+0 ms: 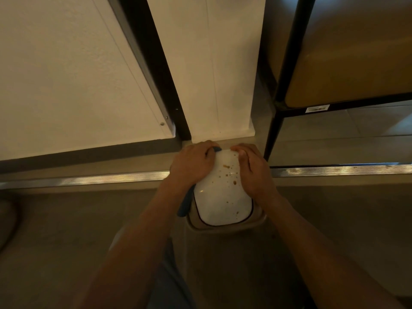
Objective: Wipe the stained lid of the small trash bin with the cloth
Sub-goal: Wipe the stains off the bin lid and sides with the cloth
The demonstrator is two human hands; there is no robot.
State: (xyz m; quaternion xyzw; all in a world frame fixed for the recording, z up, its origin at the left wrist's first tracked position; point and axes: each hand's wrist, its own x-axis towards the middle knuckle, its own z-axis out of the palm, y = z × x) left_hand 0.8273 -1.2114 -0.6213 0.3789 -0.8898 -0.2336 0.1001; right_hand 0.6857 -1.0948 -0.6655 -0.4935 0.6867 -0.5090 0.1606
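Two hands on the lid (223,197): left hand (191,163) clamps the cloth (185,204) at its left edge, right hand (254,170) curls over the right edge, stains (228,175) between.

One head-worn wide-angle view, looking steeply down and forward from close above the lid (223,192) at frame centre; both forearms enter from the bottom edge, wall fills the upper left.

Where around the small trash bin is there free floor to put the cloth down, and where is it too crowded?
Free: the floor left of the bin, below the metal strip, and the floor to its right, past the right hand. Crowded: the stained lid, held by both hands, with the left hand gripping the blue cloth, and the wall corner behind.
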